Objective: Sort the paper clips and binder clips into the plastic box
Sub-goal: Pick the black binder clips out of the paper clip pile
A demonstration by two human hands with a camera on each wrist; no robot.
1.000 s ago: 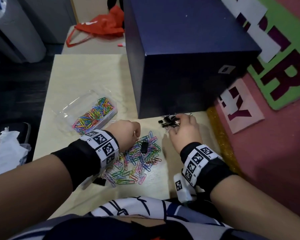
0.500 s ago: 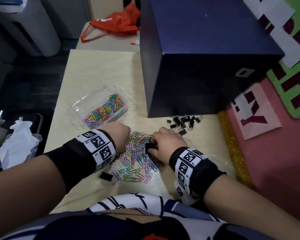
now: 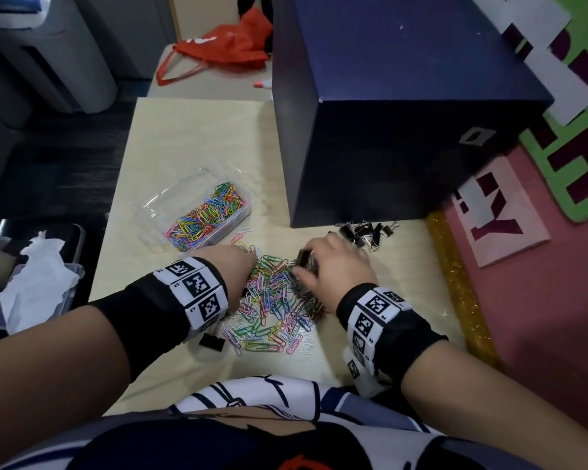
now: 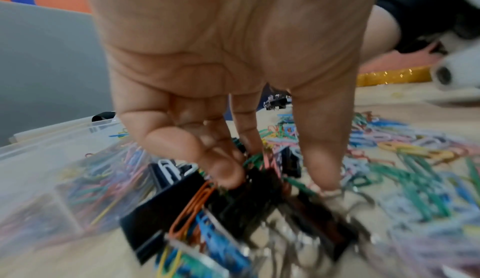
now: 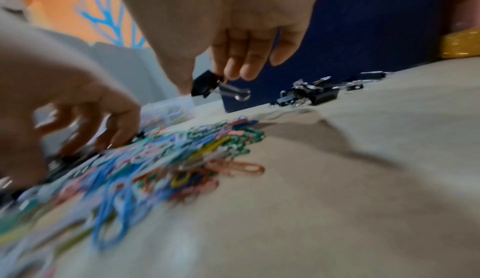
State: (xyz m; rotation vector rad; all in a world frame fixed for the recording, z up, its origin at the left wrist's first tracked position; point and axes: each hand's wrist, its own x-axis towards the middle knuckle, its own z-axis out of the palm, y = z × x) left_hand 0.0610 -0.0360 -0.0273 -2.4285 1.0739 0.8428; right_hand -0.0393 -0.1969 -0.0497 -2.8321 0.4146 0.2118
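While paper clips point(image 3: 211, 213) fill it, the plastic box point(image 3: 170, 198) holds nothing else.

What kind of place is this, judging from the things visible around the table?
Probably a classroom or craft room: a wall board with cut-out paper letters, a small wooden table and a pile of coloured paper clips.

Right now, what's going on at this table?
A person is sorting clips. The right hand pinches a black binder clip lifted above the loose pile of coloured paper clips. The left hand has its fingers down in that pile. The clear plastic box already holds paper clips; more binder clips lie by the dark blue box.
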